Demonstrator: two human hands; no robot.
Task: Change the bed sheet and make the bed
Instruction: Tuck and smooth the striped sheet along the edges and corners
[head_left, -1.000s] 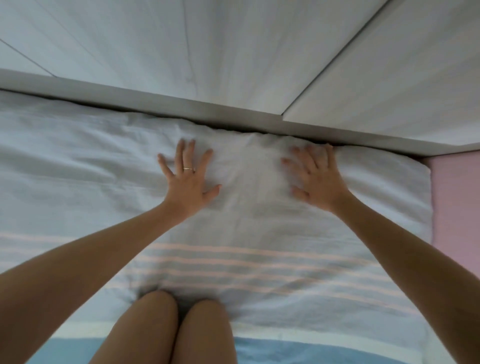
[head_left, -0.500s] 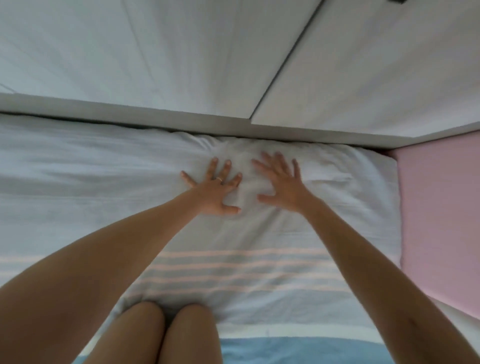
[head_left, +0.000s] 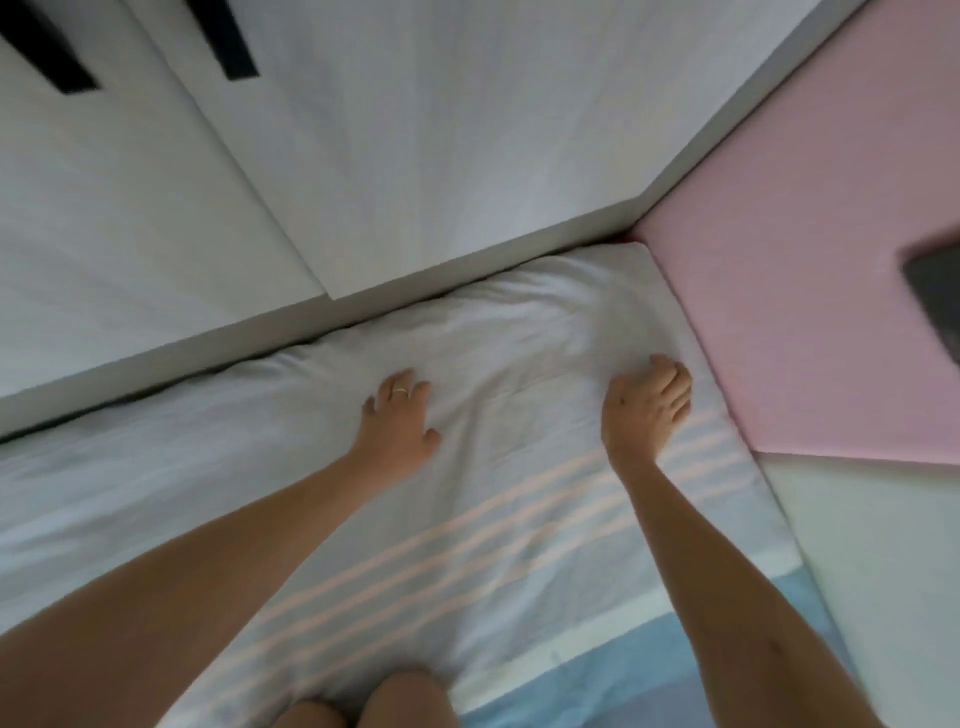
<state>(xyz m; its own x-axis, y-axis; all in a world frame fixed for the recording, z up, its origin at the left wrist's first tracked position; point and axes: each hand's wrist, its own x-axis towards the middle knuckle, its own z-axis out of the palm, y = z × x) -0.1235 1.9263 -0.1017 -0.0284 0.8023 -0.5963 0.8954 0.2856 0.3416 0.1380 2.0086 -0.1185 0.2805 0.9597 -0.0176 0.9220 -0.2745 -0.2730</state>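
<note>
A white bed sheet with thin pink stripes and a blue band covers the mattress under me. My left hand, a ring on one finger, lies palm down on the sheet near the wardrobe side. Near the sheet's right edge my right hand presses on the cloth with its fingers bent downward toward the pink panel. My knees rest on the sheet at the bottom of the view.
White wardrobe doors with black handles stand right behind the bed's far edge. A pink padded panel and a white panel border the bed on the right. A dark object lies on the pink panel.
My view has swung to the right toward the bed's corner. The hands have spread apart; my right hand has slid across the sheet to its right edge, fingers now bent.
</note>
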